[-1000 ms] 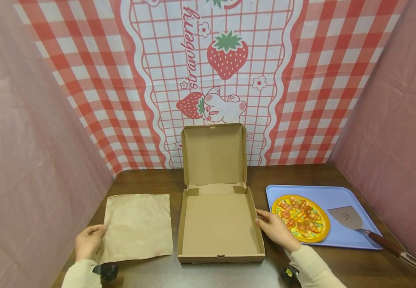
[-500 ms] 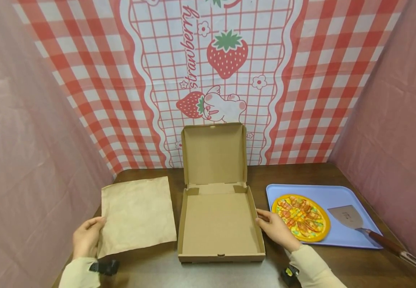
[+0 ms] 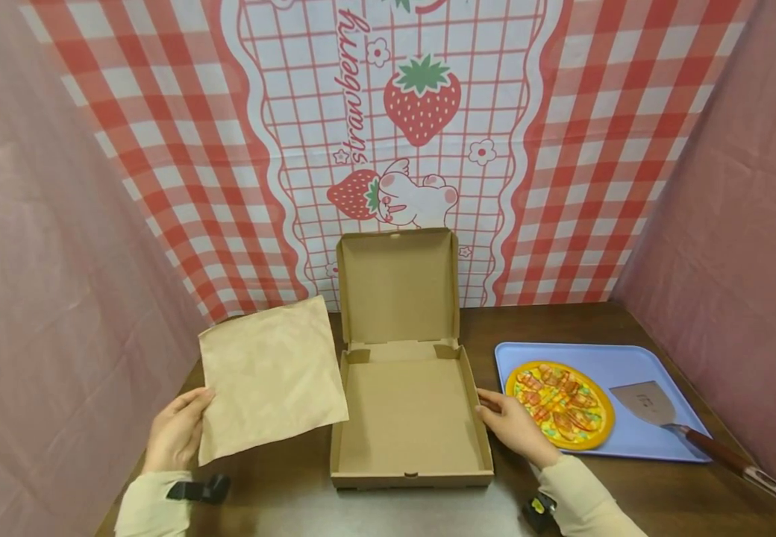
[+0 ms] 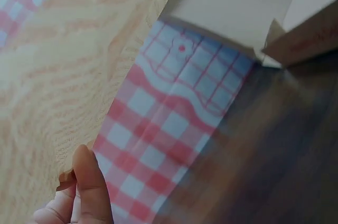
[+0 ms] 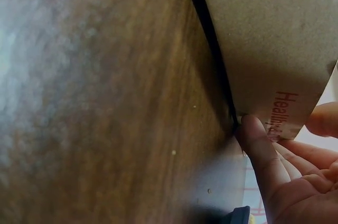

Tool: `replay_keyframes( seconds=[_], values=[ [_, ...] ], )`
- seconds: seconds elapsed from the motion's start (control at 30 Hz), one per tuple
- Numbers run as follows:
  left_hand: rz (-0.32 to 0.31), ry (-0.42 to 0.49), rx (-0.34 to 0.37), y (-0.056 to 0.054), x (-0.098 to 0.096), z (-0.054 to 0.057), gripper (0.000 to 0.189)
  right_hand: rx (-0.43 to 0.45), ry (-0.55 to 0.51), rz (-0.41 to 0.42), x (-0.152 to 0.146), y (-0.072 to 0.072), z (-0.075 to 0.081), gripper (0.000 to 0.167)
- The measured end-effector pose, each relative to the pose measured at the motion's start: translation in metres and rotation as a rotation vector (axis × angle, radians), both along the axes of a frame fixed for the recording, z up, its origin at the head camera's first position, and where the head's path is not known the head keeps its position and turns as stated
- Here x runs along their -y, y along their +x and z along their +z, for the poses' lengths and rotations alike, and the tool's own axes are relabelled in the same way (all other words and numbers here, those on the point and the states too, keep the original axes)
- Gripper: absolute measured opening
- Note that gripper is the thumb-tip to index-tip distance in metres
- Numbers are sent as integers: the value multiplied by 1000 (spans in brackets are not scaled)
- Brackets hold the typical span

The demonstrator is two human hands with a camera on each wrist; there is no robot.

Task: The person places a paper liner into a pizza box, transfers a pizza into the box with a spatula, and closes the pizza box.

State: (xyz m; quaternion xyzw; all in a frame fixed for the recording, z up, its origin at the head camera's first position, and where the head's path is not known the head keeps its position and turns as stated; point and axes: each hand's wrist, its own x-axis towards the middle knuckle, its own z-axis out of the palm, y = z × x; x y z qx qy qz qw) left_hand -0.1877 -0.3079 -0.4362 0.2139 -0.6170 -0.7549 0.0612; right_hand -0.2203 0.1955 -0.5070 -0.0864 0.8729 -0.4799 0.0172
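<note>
Brown paper: we see the sheet (image 3: 270,377) tilted in the air above the desk (image 3: 280,507), toward its left edge.
Left hand: our left hand (image 3: 176,429) pinches the sheet's left side between thumb and fingers.
Right hand: our right hand (image 3: 515,429) grips the right side wall of the cardboard box (image 3: 411,479), low at its outer face.
Box: it lies mid-desk, its raised lid (image 3: 398,287) toward the back edge.
Tray side: near the desk's right edge, the blue tray (image 3: 630,441) bears the pizza (image 3: 559,405) and the spatula (image 3: 645,403), whose handle juts past the tray's near right corner.
Paper's lift: a second ago the sheet lay by the desk's left edge; now its right corner overlaps the box's left wall in our head view. We cannot tell whether they touch.
Work now: we judge the sheet fully carried, the box steadied.
</note>
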Motion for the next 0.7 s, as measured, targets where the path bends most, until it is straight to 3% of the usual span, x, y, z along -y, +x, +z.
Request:
replay_keyframes(
  seconds=[0.37,0.57,0.7],
  values=[
    [-117,62,-72,-12,-34,7,17,-10,-4,3,0,0,0,43],
    [-134,82,-105,-19,-58,9,19,-9,-24,7,0,1,1,43],
    [-173,59,-126,-29,-68,-1,17,-7,-29,0,0,1,0,43]
  ],
)
